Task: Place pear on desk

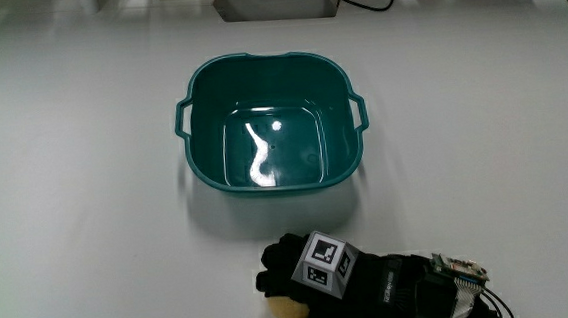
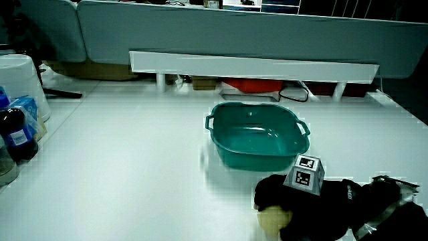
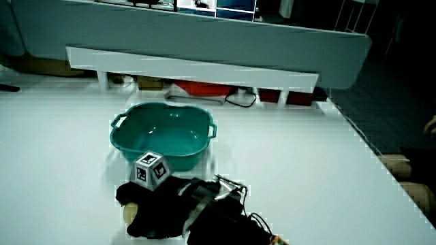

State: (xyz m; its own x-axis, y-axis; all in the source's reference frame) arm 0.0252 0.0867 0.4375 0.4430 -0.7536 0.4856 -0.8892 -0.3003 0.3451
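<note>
A pale yellow pear [image 1: 284, 308] lies on the white desk [image 1: 88, 223], nearer to the person than the teal basin [image 1: 270, 180]. The gloved hand [image 1: 318, 282] covers most of it, fingers curled around it. In both side views the pear [image 2: 274, 217] [image 3: 129, 214] peeks out from under the hand [image 2: 311, 204] [image 3: 160, 204] at desk level. The basin [image 2: 257, 157] [image 3: 160, 155] holds nothing that I can see.
A low white shelf [image 2: 254, 67] with a red item [image 2: 247, 87] and a black cable [image 2: 297, 94] under it stands along the partition. A dark bottle [image 2: 17, 134] and a white container [image 2: 20, 84] stand at the desk's edge.
</note>
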